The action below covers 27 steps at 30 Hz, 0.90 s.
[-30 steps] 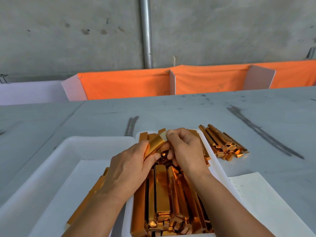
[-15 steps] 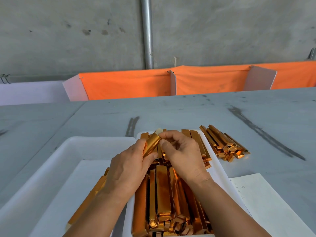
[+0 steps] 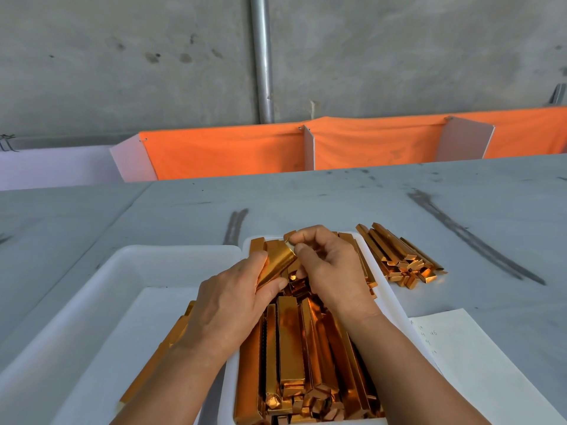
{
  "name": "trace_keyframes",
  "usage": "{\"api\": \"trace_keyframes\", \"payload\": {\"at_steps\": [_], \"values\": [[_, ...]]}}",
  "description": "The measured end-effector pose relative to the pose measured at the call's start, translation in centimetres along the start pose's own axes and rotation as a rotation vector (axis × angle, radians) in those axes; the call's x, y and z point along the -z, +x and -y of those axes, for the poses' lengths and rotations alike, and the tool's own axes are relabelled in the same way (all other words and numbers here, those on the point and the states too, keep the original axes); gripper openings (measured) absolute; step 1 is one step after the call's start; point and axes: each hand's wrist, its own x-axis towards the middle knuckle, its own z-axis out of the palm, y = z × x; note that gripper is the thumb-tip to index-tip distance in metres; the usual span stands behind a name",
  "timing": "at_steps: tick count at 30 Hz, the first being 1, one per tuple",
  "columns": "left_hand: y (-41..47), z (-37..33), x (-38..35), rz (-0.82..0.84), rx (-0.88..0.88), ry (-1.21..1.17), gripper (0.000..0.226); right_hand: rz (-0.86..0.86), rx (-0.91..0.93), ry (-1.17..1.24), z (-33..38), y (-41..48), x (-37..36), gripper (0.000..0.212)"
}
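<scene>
a narrow white tray [image 3: 391,299] nearest the body is packed with long gold boxes [image 3: 291,348]. over its far end the left hand [image 3: 227,305] grips one tilted gold sleeve [image 3: 277,265] between thumb and curled fingers, and the right hand [image 3: 331,274] pinches its upper end. a wider tray [image 3: 92,296] lies just left. a loose gold pile [image 3: 399,256] sits on the grey table [image 3: 337,204] to the right, with orange cloth [image 3: 230,151] beyond.

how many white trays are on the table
2. The larger tray sits at the left, with a few gold strips in it. The narrower tray is right beside it, packed with gold boxes, under the left hand and right hand. More could lie outside the view.
</scene>
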Motion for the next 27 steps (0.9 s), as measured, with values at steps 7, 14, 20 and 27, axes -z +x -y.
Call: {"api": "trace_keyframes", "payload": {"at_steps": [7,14,20,27], "values": [[-0.11,0.01,0.17,0.006,-0.02,0.004,0.062,-0.025,-0.043,-0.01,-0.2,0.29,0.02,0.015],[-0.1,0.03,0.21,0.013,-0.03,0.001,0.061,-0.038,0.028,-0.047,-0.43,0.15,0.04,0.026],[-0.14,-0.19,0.17,0.043,0.003,-0.022,0.058,-0.102,0.161,-0.132,-0.26,-0.06,-0.14,0.039],[-0.2,-0.29,0.36,0.028,0.049,-0.141,0.064,0.04,-0.033,0.077,0.01,-0.34,-0.05,0.049]]}}
